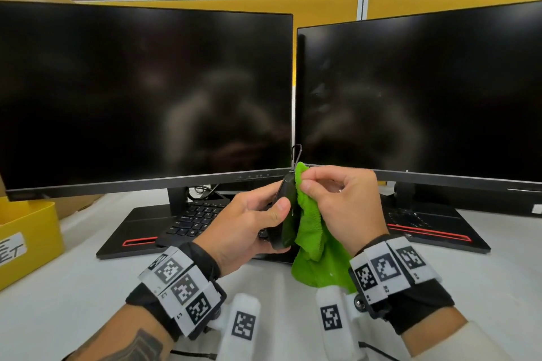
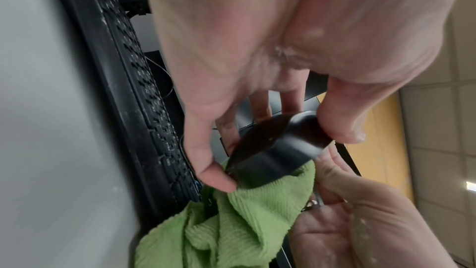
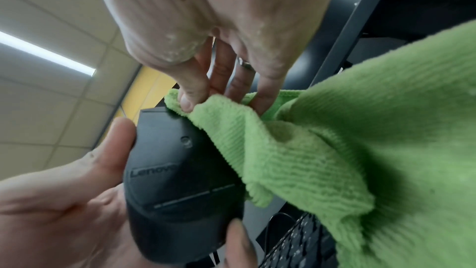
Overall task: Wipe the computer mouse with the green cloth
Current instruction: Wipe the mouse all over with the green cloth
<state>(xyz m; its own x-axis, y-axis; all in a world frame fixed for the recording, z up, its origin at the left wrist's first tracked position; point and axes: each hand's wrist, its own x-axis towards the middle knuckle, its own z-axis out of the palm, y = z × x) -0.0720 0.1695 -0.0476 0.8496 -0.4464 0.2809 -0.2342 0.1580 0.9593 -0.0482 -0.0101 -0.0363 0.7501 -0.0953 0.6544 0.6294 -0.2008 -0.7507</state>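
The black computer mouse [image 1: 286,214] is gripped on edge by the left hand [image 1: 249,223] above the bench [image 1: 88,287], long axis running away, cable end farthest. A "Lenovo" mark is carried. The green cloth [image 1: 311,231] is pinched against it by the right hand [image 1: 340,202].
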